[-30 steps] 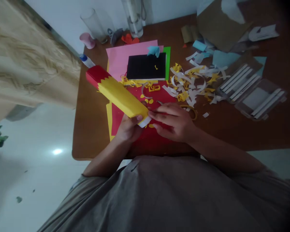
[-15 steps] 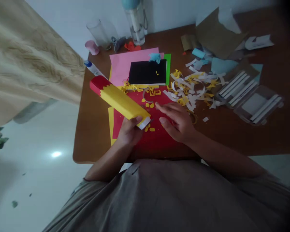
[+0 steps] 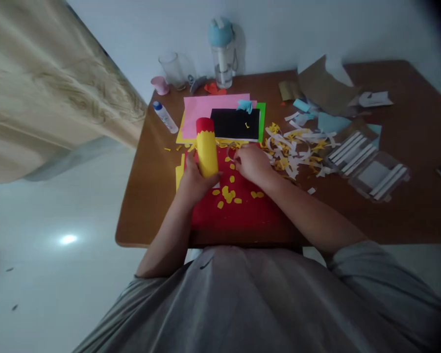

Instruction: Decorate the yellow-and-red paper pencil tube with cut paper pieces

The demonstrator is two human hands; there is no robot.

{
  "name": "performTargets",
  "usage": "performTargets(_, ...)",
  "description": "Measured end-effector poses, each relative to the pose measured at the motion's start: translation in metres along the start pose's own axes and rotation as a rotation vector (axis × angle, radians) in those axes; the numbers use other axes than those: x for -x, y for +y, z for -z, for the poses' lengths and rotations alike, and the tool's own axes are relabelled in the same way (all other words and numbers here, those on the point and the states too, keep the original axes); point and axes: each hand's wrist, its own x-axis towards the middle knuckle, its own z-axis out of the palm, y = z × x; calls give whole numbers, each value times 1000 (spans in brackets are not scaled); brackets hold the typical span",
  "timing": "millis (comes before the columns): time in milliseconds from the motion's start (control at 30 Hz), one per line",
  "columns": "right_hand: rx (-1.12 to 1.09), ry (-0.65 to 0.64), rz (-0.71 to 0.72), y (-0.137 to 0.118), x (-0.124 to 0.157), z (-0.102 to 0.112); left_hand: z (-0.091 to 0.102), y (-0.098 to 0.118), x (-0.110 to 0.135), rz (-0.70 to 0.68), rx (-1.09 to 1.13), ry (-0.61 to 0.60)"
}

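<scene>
My left hand (image 3: 193, 182) is wrapped round the lower end of a yellow paper tube with a red zigzag top (image 3: 206, 146), which stands nearly upright over a red paper sheet (image 3: 238, 213). Small yellow cut-outs (image 3: 228, 193) lie scattered on that sheet. My right hand (image 3: 252, 164) rests palm down on the sheet just right of the tube, fingers curled toward some scraps; whether it holds anything is hidden.
Pink paper (image 3: 206, 105), a black sheet (image 3: 235, 124) and a green edge lie behind. A glue bottle (image 3: 165, 117), glass (image 3: 172, 70), pink cup (image 3: 160, 85) and blue-capped bottle (image 3: 222, 54) stand at the back. White and yellow scraps (image 3: 297, 144) and clear plastic boxes (image 3: 367, 164) fill the right side.
The tube swung from lying slanted to the left to standing nearly upright. My right hand moved forward onto the sheet beside it. The view pulled back and shows more of the table.
</scene>
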Motion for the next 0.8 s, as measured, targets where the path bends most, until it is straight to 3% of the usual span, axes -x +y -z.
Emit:
performTargets(100,-81,62,12,9,10,8,-2,9,4,46,-293,41)
performTargets(200,-206,119,27,19,35,25,-9,21,12,91,-619,-67)
performTargets(267,-485,99,95,24,52,35,-12,28,18,60,-848,-120)
performTargets(333,-748,12,183,27,66,40,-12,34,22,-14,-953,-88)
performTargets(400,-820,-36,265,27,76,40,-12,38,27,-206,-859,-63)
performTargets(500,-727,-27,384,25,84,33,-19,44,40,-449,-376,-199)
performTargets(600,-550,-54,494,18,90,26,-35,47,60,-306,-77,-322)
performTargets(667,-474,2,515,11,96,25,-45,49,73,-281,-21,-358)
performTargets(700,-464,73,506,7,100,25,-47,49,78,-343,-41,-348)
performTargets(800,-538,367,471,-7,112,29,-47,51,86,-683,-308,-258)
